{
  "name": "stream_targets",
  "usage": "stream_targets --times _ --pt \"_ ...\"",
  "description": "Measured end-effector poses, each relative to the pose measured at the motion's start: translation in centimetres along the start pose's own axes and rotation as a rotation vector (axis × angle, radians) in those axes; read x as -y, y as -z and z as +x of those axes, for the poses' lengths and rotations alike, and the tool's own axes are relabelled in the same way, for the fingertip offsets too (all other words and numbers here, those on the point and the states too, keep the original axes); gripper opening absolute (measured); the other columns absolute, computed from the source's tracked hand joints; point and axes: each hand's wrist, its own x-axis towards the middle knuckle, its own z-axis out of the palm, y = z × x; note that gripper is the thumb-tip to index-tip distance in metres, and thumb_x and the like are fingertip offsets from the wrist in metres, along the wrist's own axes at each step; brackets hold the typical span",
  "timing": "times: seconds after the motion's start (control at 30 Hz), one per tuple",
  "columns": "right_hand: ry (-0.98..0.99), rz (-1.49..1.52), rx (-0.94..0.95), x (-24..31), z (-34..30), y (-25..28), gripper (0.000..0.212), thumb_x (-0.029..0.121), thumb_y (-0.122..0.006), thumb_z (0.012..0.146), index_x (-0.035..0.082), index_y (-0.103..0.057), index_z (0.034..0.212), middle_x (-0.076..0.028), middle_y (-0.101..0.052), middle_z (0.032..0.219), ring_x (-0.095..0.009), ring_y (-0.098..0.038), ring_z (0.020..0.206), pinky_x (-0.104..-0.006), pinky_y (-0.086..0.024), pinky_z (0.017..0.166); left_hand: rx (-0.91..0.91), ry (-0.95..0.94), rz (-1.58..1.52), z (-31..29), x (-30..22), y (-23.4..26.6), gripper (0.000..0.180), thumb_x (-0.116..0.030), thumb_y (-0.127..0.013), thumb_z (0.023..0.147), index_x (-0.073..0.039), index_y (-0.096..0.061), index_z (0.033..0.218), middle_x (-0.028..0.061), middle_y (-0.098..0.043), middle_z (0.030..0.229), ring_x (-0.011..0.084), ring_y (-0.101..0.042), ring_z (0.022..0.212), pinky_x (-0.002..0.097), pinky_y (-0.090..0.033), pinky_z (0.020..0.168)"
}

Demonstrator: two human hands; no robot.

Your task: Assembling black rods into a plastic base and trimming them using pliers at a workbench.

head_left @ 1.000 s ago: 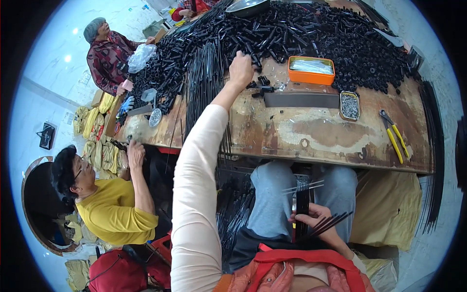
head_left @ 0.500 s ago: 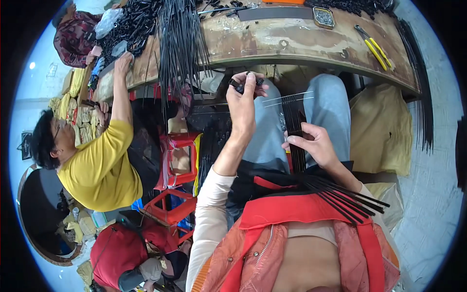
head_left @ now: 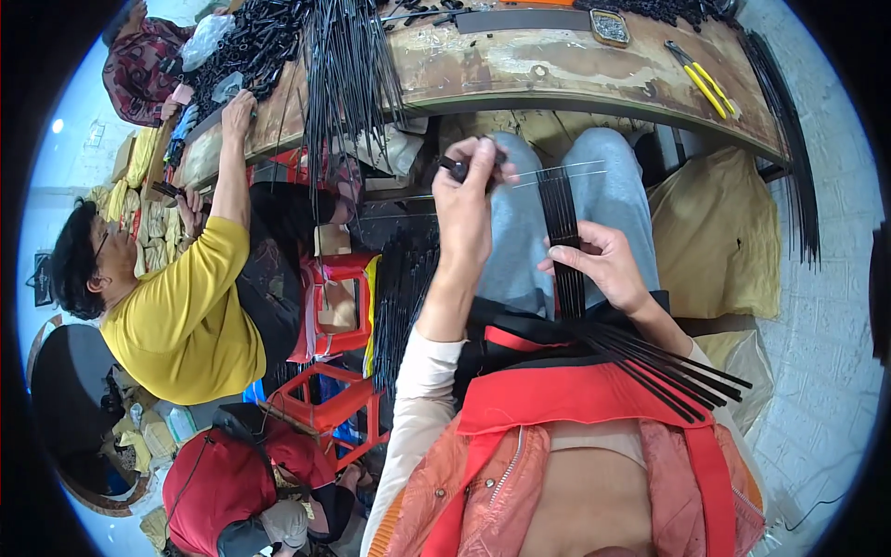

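Note:
My left hand (head_left: 467, 181) is raised over my left knee, its fingers closed round small black parts (head_left: 455, 168), whose exact kind is too small to tell. At its fingertips is the left end of a thin metal wire (head_left: 585, 167) that crosses the top of a row of black rods; whether they touch is unclear. My right hand (head_left: 601, 266) grips this flat row of thin black rods (head_left: 560, 209) between thumb and fingers, holding it upright between my knees. More black rods (head_left: 664, 371) lie fanned across my lap and the red apron (head_left: 548, 399).
A worn wooden table (head_left: 548, 74) stands ahead, with yellow-handled pliers (head_left: 703, 82), a small tin of metal bits (head_left: 609, 28) and hanging black rods (head_left: 343, 74). Red stools (head_left: 339, 408) are at left, near a co-worker in yellow (head_left: 186, 325). A tan sack (head_left: 724, 241) is at right.
My left hand has moved slightly closer to the wire and the row of rods. My right hand keeps its grip. The whole view has shifted a little.

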Motion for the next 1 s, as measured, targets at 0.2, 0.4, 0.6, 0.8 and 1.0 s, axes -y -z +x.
stream_targets --times 0.2,0.4,0.6,0.8,1.0 --pt "-0.010 0.013 0.009 0.2 0.4 -0.2 0.023 0.011 -0.067 0.091 -0.005 -0.062 0.105 -0.008 -0.067 0.092 -0.019 -0.069 0.086 -0.0290 -0.054 0.076 0.104 0.263 -0.070 -1.2 -0.8 1.3 0.017 -0.013 -0.068 0.091 -0.001 -0.064 0.102 0.0091 -0.068 0.098 0.0181 -0.068 0.082 0.0312 -0.059 0.074" --pt "-0.017 0.017 0.023 0.4 0.5 0.0 0.022 0.011 -0.066 0.091 -0.005 -0.062 0.106 -0.008 -0.067 0.093 -0.019 -0.069 0.087 -0.0284 -0.054 0.076 0.108 0.288 -0.015 -1.1 -1.1 0.4 0.020 -0.014 -0.070 0.089 -0.001 -0.067 0.104 0.0094 -0.068 0.097 0.0177 -0.068 0.084 0.0319 -0.059 0.076" --pt "-0.037 0.036 0.021 0.3 0.4 0.3 0.021 0.009 -0.066 0.091 -0.006 -0.062 0.106 -0.008 -0.067 0.094 -0.018 -0.069 0.087 -0.0274 -0.054 0.077 0.060 0.295 -0.010 -1.0 -0.7 0.2 0.019 -0.013 -0.072 0.087 -0.002 -0.065 0.101 0.0106 -0.069 0.098 0.0176 -0.068 0.085 0.0325 -0.059 0.077" --pt "-0.040 0.030 0.028 0.5 0.2 0.3 0.021 0.008 -0.065 0.091 -0.007 -0.062 0.106 -0.008 -0.066 0.096 -0.017 -0.069 0.088 -0.0262 -0.054 0.078 0.064 0.287 -0.036 -1.2 -0.9 -0.4 0.019 -0.013 -0.073 0.087 -0.004 -0.064 0.101 0.0114 -0.069 0.097 0.0187 -0.068 0.087 0.0328 -0.059 0.077" --pt "-0.031 0.034 0.030 0.6 0.3 0.4 0.021 0.009 -0.066 0.091 -0.006 -0.062 0.106 -0.008 -0.066 0.095 -0.017 -0.069 0.088 -0.0257 -0.053 0.077 0.116 0.291 -0.018 -1.1 -0.7 -0.1 0.019 -0.015 -0.073 0.087 -0.005 -0.066 0.101 0.0111 -0.069 0.096 0.0178 -0.068 0.088 0.0314 -0.057 0.076"
